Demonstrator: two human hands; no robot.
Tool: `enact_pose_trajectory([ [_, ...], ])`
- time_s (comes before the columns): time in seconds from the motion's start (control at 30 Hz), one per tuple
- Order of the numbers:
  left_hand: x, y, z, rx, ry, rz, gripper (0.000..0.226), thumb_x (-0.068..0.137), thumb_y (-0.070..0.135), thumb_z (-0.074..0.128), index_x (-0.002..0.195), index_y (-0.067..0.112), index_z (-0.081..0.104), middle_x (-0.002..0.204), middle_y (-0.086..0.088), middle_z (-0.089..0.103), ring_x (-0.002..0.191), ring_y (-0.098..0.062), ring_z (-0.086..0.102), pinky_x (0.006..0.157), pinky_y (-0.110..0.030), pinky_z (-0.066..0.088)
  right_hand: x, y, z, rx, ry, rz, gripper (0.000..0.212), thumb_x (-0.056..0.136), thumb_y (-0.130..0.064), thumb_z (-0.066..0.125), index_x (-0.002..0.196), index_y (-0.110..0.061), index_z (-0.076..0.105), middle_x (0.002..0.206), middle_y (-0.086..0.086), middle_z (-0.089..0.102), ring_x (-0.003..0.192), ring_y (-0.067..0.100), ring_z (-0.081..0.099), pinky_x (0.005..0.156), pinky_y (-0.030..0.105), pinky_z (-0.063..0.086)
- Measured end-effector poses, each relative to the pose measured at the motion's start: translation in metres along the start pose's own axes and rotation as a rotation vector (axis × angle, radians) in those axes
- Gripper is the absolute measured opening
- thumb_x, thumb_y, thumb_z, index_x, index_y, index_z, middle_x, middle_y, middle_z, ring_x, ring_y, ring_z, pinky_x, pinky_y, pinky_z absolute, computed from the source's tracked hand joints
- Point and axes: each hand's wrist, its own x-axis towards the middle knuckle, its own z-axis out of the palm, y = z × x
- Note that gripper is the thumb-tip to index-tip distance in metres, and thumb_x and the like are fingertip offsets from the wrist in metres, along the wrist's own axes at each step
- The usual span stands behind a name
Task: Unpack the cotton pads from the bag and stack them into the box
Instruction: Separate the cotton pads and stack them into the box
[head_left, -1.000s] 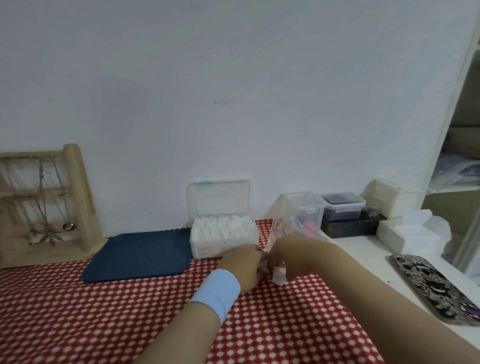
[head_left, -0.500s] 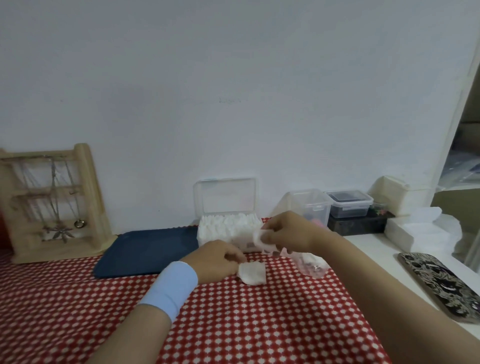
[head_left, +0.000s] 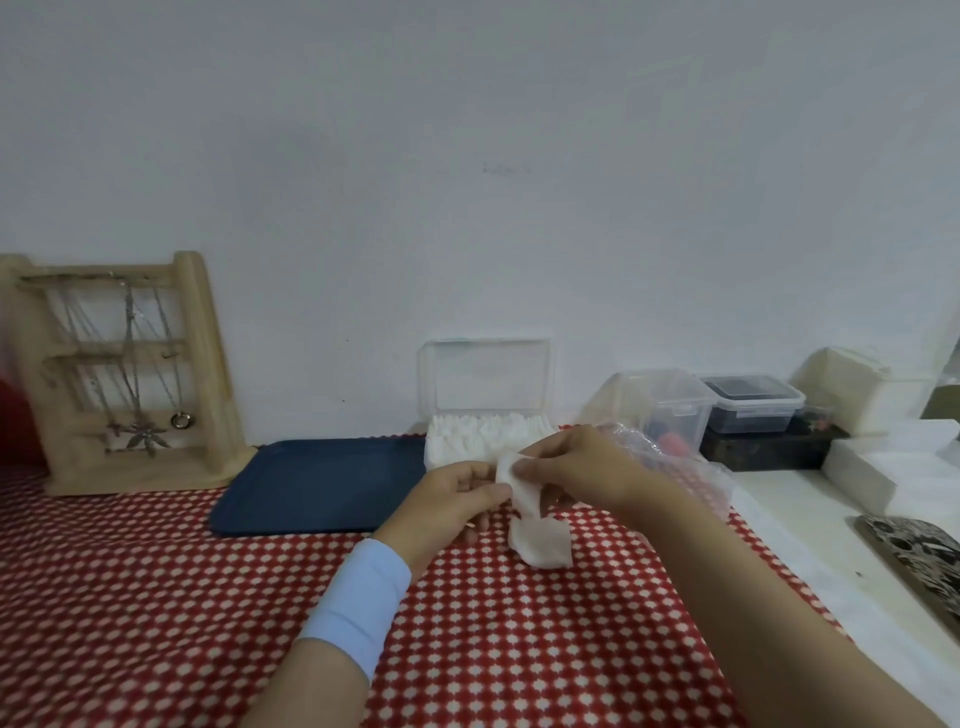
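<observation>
A clear plastic box stands against the wall with its lid up, packed with white cotton pads. In front of it, my right hand pinches a single cotton pad by its top corner. My left hand, wearing a light blue wristband, has curled fingers on the same pad from the left. A second pad lies on the checked cloth just below. The crumpled clear bag sits behind my right wrist; I cannot tell whether that hand still holds it.
A dark blue tray lies left of the box, and a wooden jewellery stand is at the far left. Clear containers, a black box, white tissues and a patterned case crowd the white counter on the right.
One pad was laid on the cloth. My right hand came down from in front of the box with another pad, and my left hand rose to meet it.
</observation>
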Motion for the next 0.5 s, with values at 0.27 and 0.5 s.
enact_pose_trajectory([
  [0.27, 0.006, -0.01, 0.003, -0.195, -0.026, -0.021, 0.026, 0.092, 0.01, 0.072, 0.117, 0.009, 0.068, 0.108, -0.01, 0.078, 0.1, -0.022, 0.075, 0.084, -0.032, 0.061, 0.004, 0.007, 0.004, -0.13, 0.0, -0.096, 0.012, 0.094, -0.029, 0.069, 0.098, -0.026, 0.08, 0.088, -0.008, 0.078, 0.08, 0.007, 0.072, 0.073, 0.024, 0.056],
  [0.5, 0.006, -0.016, -0.014, -0.101, 0.069, -0.055, 0.025, 0.093, 0.008, 0.07, 0.117, 0.016, 0.072, 0.106, -0.002, 0.079, 0.104, -0.028, 0.074, 0.095, -0.042, 0.059, 0.0, 0.008, 0.004, -0.722, -0.052, 0.094, 0.027, 0.085, -0.041, 0.076, 0.109, -0.028, 0.076, 0.105, -0.013, 0.074, 0.091, 0.004, 0.065, 0.087, 0.025, 0.053],
])
